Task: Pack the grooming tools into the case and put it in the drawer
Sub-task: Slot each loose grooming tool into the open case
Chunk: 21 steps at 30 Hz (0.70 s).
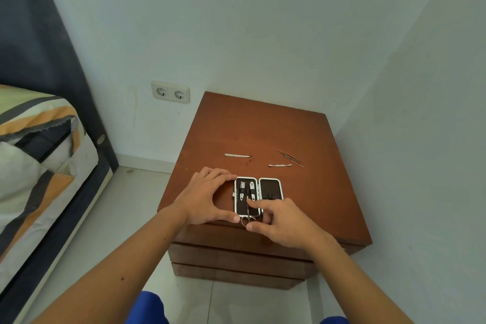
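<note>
the case (258, 197) lies open at the nightstand's (263, 129) six o'clock edge. left hand (203, 198) at nine o'clock, fingers curled, bracing its rim. right hand (278, 218) pinches the scissors (247, 216), feeding the tip in beside two clippers (247, 189). risk: the handles overhang the front edge, so a slipped pinch likely drops them. still loose: file (237, 155) at twelve, pusher (280, 165) and tweezers (290, 158) at one. drawers (236, 258) shut below.
</note>
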{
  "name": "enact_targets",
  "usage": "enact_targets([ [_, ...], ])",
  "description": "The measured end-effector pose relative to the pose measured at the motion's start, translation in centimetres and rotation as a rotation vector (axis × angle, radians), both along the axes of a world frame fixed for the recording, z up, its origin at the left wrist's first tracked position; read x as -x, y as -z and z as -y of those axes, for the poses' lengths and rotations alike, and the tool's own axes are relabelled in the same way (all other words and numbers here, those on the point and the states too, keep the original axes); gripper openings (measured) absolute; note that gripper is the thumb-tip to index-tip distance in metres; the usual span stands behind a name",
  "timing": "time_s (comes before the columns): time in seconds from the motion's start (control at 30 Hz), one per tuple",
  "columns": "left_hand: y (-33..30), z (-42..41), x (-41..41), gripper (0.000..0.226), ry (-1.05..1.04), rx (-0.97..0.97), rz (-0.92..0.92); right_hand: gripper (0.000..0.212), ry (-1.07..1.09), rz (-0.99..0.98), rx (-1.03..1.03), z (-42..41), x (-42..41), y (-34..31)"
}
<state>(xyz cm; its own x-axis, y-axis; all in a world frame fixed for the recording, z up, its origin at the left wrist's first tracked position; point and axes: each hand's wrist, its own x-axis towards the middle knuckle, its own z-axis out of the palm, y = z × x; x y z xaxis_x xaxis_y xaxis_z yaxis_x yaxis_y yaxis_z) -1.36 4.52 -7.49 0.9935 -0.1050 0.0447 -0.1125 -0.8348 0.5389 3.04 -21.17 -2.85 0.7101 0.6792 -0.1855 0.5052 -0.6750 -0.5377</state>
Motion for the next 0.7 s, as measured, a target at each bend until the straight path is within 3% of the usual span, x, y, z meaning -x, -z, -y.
enact_targets([
  [0.27,0.1,-0.1,-0.2,0.112,-0.001,0.004,0.003,0.047,-0.112,0.163,0.043,-0.3,0.7,-0.2],
  [0.47,0.0,0.0,-0.1,0.112,-0.002,0.016,0.019,0.041,0.024,0.065,-0.047,-0.4,1.1,0.5],
  [0.7,-0.2,0.0,-0.1,0.112,-0.003,0.014,0.009,0.028,0.108,0.079,-0.102,-0.1,2.0,1.1],
])
